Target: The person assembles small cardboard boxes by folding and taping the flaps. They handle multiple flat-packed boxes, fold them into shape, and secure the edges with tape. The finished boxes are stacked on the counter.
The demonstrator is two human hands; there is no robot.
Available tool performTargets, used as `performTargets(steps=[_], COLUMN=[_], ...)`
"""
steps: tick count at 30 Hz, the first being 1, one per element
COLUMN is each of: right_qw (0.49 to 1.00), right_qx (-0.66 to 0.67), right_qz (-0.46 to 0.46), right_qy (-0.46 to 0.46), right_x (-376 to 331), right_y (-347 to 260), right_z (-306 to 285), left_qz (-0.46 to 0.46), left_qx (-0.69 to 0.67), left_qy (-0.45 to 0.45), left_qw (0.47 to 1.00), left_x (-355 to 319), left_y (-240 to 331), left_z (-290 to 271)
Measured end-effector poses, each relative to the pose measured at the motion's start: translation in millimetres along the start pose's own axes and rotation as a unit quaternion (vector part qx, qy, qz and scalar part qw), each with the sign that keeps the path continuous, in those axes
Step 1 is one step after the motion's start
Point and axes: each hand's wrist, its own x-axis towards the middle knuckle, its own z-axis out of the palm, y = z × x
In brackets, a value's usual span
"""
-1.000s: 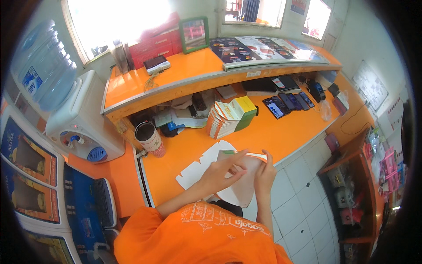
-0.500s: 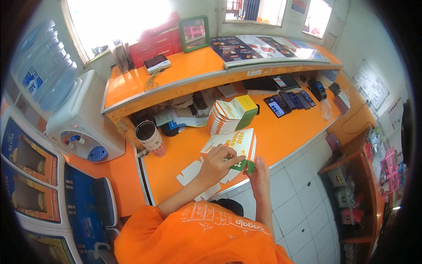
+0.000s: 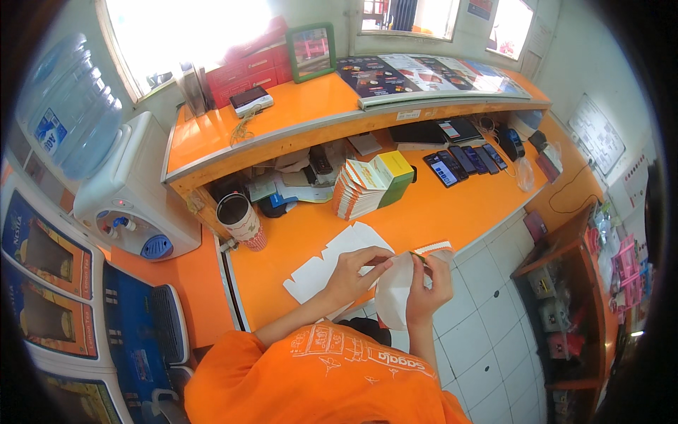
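A paper food carton (image 3: 394, 291) is between my hands near the counter's front edge, its white inner side showing and a zigzag orange-striped edge at its far right. The fingers of my left hand (image 3: 358, 274) pinch its left edge. My right hand (image 3: 431, 284) is closed on its upper right part, thumb and fingers together. Beneath and left of my left hand, a flat white carton blank (image 3: 325, 263) with cut flaps lies on the orange counter (image 3: 282, 265). Beyond my hands stand several folded cartons (image 3: 364, 187) in a row, with orange, yellow and green print.
A patterned paper bucket (image 3: 244, 222) stands at the left, near a white water dispenser (image 3: 145, 184). Several phones (image 3: 470, 162) lie at the right. A raised shelf (image 3: 296, 116) runs along the back, with papers and a black folder under it.
The carton has turned from its printed side to its white inner side. It has moved right and nearer to me with my right hand, uncovering more of the blank.
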Motion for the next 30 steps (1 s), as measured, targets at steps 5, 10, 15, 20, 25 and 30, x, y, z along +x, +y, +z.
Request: performTargets(steps=[5,10,15,20,25,30], right_qw=[0.991,0.992,0.996,0.997,0.999,0.927], right_qx=[-0.07,-0.043,-0.033,-0.034,0.029,0.272], right_qz=[-0.115,-0.116,-0.081,-0.067,-0.004,0.255], right_qy=[-0.005,-0.013,-0.017,-0.027,-0.046,-0.047], right_x=[-5,-16,-23,-24,-29,-29], right_y=[1,1,0,-1,-8,-9], right_z=[4,13,19,19,23,27], left_qz=[0.055,0.013,-0.021,-0.003,0.08,0.171], left_qx=[0.01,-0.041,-0.107,-0.073,0.039,0.201], left_qy=[0.01,0.022,0.026,0.059,0.094,0.036], left_qw=[0.998,0.999,0.994,0.996,0.992,0.964], left_x=[5,4,6,7,7,-2], left_y=[3,5,5,4,-2,-6], left_z=[-9,-7,1,8,18,33])
